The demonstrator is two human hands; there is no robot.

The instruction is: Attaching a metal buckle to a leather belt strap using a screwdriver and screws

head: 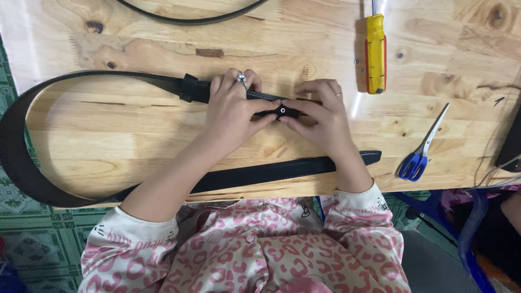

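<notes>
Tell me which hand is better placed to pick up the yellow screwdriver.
Right. The right hand lies just below and beside the yellow screwdriver, likely a short reach. The left hand sits farther off and presses down on the black belt.

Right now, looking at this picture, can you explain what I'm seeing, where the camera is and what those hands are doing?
There is no machine here. A person wears a camera on the head, so the one picture looks straight down at their own two bare hands over a wooden table.

The left hand and the right hand meet at one end of a black belt. Together they pinch a small black part there; what it is exactly is hard to tell. The belt loops out past the table's left edge and comes back along the near edge.

Also on the table: a yellow screwdriver, blue-handled scissors, and a second dark strap at the far edge.
</notes>
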